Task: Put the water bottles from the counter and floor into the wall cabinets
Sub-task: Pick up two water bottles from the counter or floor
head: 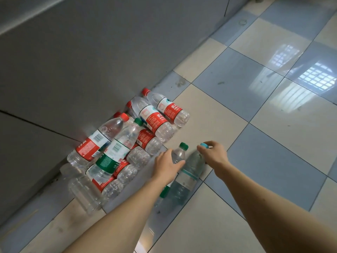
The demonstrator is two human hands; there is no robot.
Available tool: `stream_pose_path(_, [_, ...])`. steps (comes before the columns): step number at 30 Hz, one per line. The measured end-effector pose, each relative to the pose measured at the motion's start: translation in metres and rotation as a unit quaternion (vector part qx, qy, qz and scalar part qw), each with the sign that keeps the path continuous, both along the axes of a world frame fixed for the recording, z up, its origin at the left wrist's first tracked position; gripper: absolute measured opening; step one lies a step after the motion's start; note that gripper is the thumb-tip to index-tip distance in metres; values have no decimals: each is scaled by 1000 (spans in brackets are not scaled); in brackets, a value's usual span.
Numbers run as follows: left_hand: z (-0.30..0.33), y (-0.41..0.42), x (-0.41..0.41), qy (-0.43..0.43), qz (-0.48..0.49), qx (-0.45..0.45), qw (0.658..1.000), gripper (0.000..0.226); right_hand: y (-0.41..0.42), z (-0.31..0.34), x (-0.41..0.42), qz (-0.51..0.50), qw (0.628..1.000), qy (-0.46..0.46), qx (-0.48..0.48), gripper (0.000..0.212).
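Several clear water bottles (127, 141) with red or green labels lie piled on the floor against a grey cabinet front. Two more lie apart at the pile's right edge. My left hand (168, 168) grips the shoulder of a green-capped bottle (179, 154), its fingers wrapped round it. My right hand (214, 155) pinches the neck of a tinted bottle (189, 172) with a light blue cap (204, 145). Both bottles rest on the tiles. My left forearm hides the lower part of the green-capped bottle.
The grey base cabinet front (91, 61) rises along the left. A glossy floor of cream and blue tiles (264, 106) stretches to the right and behind me, with window reflections. A label-less clear bottle (85, 194) lies at the pile's near end.
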State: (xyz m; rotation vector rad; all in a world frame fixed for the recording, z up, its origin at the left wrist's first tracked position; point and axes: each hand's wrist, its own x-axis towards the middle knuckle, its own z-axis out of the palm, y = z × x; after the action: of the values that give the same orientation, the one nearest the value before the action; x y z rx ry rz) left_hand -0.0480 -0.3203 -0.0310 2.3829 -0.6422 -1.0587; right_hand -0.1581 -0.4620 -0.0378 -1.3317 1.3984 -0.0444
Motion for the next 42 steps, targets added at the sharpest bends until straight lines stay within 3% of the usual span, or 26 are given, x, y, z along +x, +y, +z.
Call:
stream_pose_path(4, [6, -3, -1, 4, -2, -18, 1000, 58, -13, 18, 1, -8, 998, -23, -53, 36])
stream_pose_path(7, [22, -7, -1, 7, 22, -101, 995, 69, -24, 46, 6, -27, 992, -68, -107, 29])
stream_pose_path(10, [41, -12, 1, -11, 40, -206, 978, 64, -32, 74, 14, -12, 982, -116, -149, 31])
stream_pose_path(14, [55, -10, -2, -73, 42, -289, 954, 67, -34, 103, 20, 52, 964, -134, -224, 33])
stream_pose_path(20, [55, 7, -9, -116, 38, -320, 940, 64, -23, 111, 10, 166, 942, -108, -272, 35])
stream_pose_path(25, [52, 17, -10, -129, -1, -325, 937, 61, -24, 103, 10, 181, 940, -121, -261, 41])
stream_pose_path(32, [33, 24, -5, -80, 30, -294, 952, 73, -23, 53, 8, 149, 974, -91, -143, 78])
stream_pose_path(37, [4, 26, -11, 14, 139, -238, 961, 70, -8, 11, 3, 87, 989, -100, -62, 78])
stream_pose_path(42, [-16, 10, -20, 68, 197, -269, 940, 67, -9, -11, 11, 56, 986, -140, -67, 68])
